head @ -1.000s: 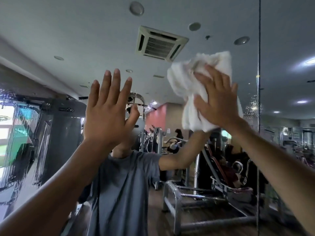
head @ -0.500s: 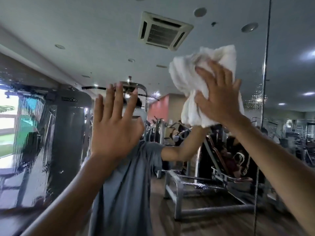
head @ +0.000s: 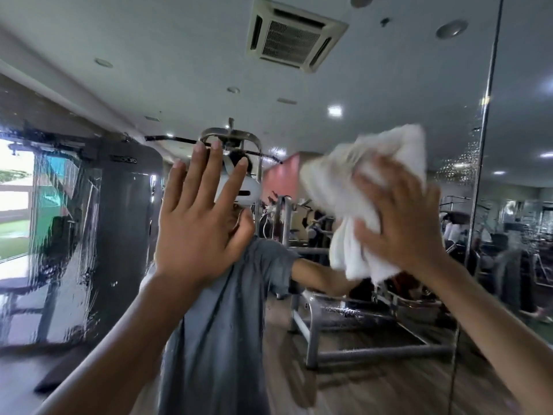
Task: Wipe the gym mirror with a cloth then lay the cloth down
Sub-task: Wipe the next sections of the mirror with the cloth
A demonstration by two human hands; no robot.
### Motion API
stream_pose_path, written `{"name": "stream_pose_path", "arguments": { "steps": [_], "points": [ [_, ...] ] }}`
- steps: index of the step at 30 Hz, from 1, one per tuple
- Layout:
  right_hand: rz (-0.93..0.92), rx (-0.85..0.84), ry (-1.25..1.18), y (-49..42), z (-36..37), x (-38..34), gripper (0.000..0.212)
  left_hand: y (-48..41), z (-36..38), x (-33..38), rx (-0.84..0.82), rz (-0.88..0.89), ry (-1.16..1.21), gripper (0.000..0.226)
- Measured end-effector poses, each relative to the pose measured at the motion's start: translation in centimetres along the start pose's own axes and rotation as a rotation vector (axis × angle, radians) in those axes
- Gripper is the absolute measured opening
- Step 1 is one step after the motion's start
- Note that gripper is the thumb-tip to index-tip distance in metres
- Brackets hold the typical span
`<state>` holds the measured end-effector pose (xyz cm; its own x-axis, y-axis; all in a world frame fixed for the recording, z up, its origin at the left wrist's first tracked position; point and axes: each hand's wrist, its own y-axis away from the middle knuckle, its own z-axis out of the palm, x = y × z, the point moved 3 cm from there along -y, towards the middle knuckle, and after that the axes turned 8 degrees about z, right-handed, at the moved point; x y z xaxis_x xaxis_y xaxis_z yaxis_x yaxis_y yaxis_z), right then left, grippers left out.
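The gym mirror (head: 167, 64) fills the whole view and reflects the room and a person in a grey shirt. My right hand (head: 401, 223) presses a crumpled white cloth (head: 353, 241) flat against the glass at the right of centre; the cloth is blurred by motion. My left hand (head: 197, 229) is flat on the mirror with fingers spread, left of the cloth, holding nothing. Wet streaks show on the glass at the far left (head: 59, 235).
A vertical seam between mirror panels (head: 484, 139) runs down just right of the cloth. Reflected in the glass are weight machines, a metal bench frame (head: 359, 351), a wooden floor and a ceiling air vent (head: 294, 34).
My right hand has dragged the cloth down the glass. My left hand sits lower on the mirror too, and my view has tilted downward.
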<state>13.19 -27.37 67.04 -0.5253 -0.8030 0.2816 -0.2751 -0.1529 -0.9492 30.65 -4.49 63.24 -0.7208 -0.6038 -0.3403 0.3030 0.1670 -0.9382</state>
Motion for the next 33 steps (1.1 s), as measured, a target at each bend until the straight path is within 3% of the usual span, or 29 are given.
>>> {"name": "stream_pose_path", "arguments": {
  "steps": [2, 4, 6, 9, 14, 16, 20, 23, 25, 29, 31, 33],
  "points": [
    [0.332, 0.077, -0.072, -3.5, -0.5, -0.4, 0.067, -0.1, 0.0, 0.0, -0.006, -0.004, 0.001, 0.061],
    [0.518, 0.123, -0.107, -5.7, -0.3, -3.4, 0.07, -0.1, -0.1, -0.1, -0.012, -0.004, 0.011, 0.061],
    [0.466, 0.148, -0.098, -6.0, -0.1, -6.8, 0.072, 0.0, -0.1, -0.1, -0.011, -0.003, 0.015, 0.062],
    [0.209, 0.155, -0.113, -3.0, 0.2, -9.7, 0.07, 0.1, 0.0, 0.0, -0.007, -0.006, 0.007, 0.061],
    [-0.29, 0.041, -0.071, 2.8, 0.9, -5.9, 0.074, 0.1, -0.1, 0.0, -0.017, -0.022, 0.002, 0.061],
    [-0.247, -0.006, -0.074, 1.3, 0.9, -3.2, 0.075, 0.1, -0.1, 0.4, -0.031, -0.037, -0.005, 0.063],
    [0.231, 0.101, -0.151, -4.1, -0.2, -3.5, 0.066, 0.4, 0.3, 1.1, -0.082, -0.049, -0.052, 0.067],
    [0.402, 0.16, -0.133, -3.3, 0.3, -6.8, 0.066, 2.2, 0.2, 2.1, -0.123, -0.05, -0.063, 0.066],
    [0.345, 0.134, -0.162, 0.1, 0.6, -9.4, 0.068, 3.6, 0.2, 2.9, -0.142, -0.062, -0.056, 0.065],
    [-0.106, 0.039, -0.096, 9.8, 1.7, -10.1, 0.071, 6.5, -0.2, 4.8, -0.16, -0.091, -0.049, 0.064],
    [-0.088, 0.023, -0.094, 11.5, 2.0, -7.0, 0.073, 8.2, -0.3, 5.8, -0.16, -0.111, -0.058, 0.063],
    [0.093, 0.021, -0.106, 10.4, 2.0, -4.5, 0.069, 9.2, -0.3, 6.5, -0.151, -0.126, -0.067, 0.062]
  ]
}}
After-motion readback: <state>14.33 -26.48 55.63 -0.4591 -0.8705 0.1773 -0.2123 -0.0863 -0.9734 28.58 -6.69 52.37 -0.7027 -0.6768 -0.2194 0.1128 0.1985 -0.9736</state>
